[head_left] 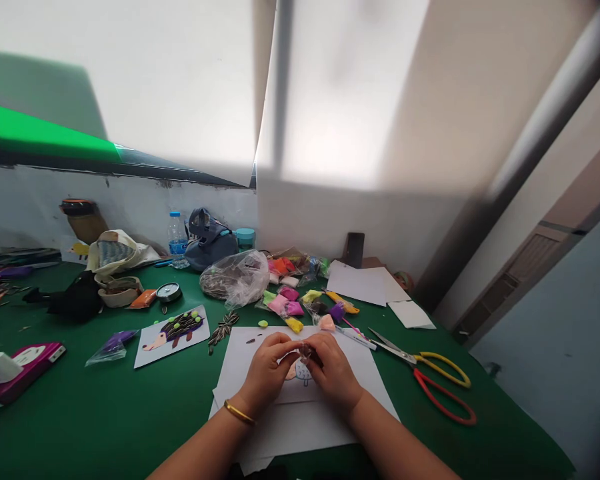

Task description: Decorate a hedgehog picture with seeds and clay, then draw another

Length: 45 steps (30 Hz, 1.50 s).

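Gripping a small brown pkt [305, 352], apparently clear-wrapped, betw. the fingertips of L hand [269, 363] & R hand [333, 367], just above a white sheet [315, 423] w/ a partly hidden drawing [304, 371], nr the table's [130, 427] near edge. Showing also open scissors [410, 359] twd the table's R edge, striped seeds [224, 329] by the sheet's far L corner, hedgehog card [173, 337] farther L, & colourful pkts [280, 305] twd the far edge.
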{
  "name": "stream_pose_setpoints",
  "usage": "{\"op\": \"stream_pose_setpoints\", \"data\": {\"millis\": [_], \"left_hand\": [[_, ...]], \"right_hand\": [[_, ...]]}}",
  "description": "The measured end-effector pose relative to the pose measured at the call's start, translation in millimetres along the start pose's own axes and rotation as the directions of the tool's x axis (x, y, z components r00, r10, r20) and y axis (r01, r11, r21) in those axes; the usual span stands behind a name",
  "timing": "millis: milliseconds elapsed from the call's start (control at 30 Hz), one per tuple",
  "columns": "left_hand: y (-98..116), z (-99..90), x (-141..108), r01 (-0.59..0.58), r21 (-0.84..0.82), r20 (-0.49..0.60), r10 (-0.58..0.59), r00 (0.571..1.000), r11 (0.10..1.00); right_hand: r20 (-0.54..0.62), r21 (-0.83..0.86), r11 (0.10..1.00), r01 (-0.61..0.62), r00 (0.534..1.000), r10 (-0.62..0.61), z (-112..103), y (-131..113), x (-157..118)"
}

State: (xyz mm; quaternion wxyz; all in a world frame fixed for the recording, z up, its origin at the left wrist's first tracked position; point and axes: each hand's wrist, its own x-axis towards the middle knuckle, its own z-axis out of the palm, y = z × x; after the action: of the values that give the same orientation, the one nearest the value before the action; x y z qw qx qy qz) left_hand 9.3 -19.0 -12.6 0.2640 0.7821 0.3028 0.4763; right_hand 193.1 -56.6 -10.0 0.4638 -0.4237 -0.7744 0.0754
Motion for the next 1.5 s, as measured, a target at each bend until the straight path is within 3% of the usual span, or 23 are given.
{"op": "stream_pose_setpoints", "data": {"millis": [233, 533, 767, 1200, 1500], "left_hand": [[0, 0.6, 4, 0.014, 0.032, -0.011, -0.014, 1.000, 0.999], [6, -1.0, 2, -0.094, 0.183, -0.067, 0.107, 0.992, 0.979], [11, -3.4, 1, -0.109, 0.283, -0.078, 0.137, 0.988, 0.953], [9, -2.4, 0, -0.166, 0.390, 0.007, 0.177, 0.984, 0.906], [14, -5.0, 0, -0.114, 0.386, -0.058, 0.148, 0.987, 0.915]], "right_hand": [[0.026, 0.028, 0.999, 0.027, 0.999, -0.028, 1, 4, -1], [0.039, 0.027, 0.999, 0.028, 0.999, -0.029, 1, -3, 1], [0.002, 0.003, 1.000, 0.020, 1.000, -0.020, 2, -1, 1], [0.021, -0.027, 0.999, 0.017, 1.000, -0.017, 2, -1, -1], [-0.013, -0.030, 0.999, -0.016, 1.000, 0.016, 1, -3, 1]]}}
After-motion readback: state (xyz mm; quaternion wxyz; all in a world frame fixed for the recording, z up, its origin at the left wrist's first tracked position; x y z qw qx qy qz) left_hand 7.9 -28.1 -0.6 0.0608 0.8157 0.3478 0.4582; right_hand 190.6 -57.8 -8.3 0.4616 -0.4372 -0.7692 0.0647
